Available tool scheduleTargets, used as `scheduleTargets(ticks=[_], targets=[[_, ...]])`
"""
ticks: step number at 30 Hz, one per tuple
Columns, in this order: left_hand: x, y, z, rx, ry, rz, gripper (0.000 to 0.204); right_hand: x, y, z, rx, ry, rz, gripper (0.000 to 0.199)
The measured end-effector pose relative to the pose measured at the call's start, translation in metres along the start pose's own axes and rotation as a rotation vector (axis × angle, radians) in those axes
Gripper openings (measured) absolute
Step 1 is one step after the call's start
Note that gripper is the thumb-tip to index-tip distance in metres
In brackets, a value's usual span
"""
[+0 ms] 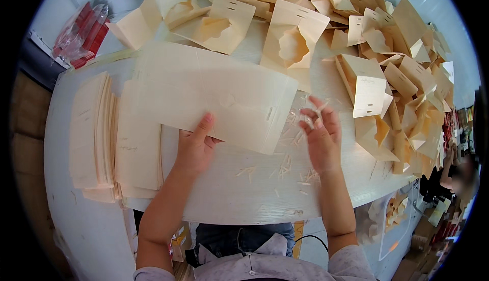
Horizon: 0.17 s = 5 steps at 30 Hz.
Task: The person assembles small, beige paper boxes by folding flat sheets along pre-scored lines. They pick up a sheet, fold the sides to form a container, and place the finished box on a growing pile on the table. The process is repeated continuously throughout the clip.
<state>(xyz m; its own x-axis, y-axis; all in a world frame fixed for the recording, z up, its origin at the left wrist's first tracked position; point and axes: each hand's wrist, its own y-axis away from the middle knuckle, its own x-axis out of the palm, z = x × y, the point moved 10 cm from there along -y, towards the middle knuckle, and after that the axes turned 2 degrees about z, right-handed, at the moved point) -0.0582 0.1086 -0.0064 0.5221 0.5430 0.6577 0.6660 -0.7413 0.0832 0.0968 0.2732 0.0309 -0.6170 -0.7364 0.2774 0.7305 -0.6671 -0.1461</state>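
Observation:
My left hand (197,146) grips the lower edge of a large flat cream cardboard sheet (219,92), thumb on top and fingers partly hidden beneath. The sheet is held tilted above the table and has fold lines and a slot near its right end. Just right of that end is my right hand (324,137), its thumb and fingers drawn together around a small pale strip (322,108); motion blurs its details. Under and beside this hand lie several similar small strips (286,165), scattered on the white table (239,194).
Stacks of flat cardboard sheets (91,133) stand at the left. Folded cardboard pieces with cut-outs (293,41) spread along the back, rising into a large heap (402,77) at the right. A plastic-wrapped red bundle (84,34) sits far left. Another person (453,174) is at the far right.

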Motion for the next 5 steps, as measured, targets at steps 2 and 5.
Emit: scheduleTargets(ticks=[2,5], targets=[[0.001,0.0,-0.001,0.019,-0.011,0.044,0.033,-0.004,-0.001,0.011,-0.054,0.243,-0.021,0.052],[-0.001,0.001,0.005,0.012,-0.071,0.073,0.035,0.004,0.001,0.008,-0.114,0.493,0.095,0.066]])
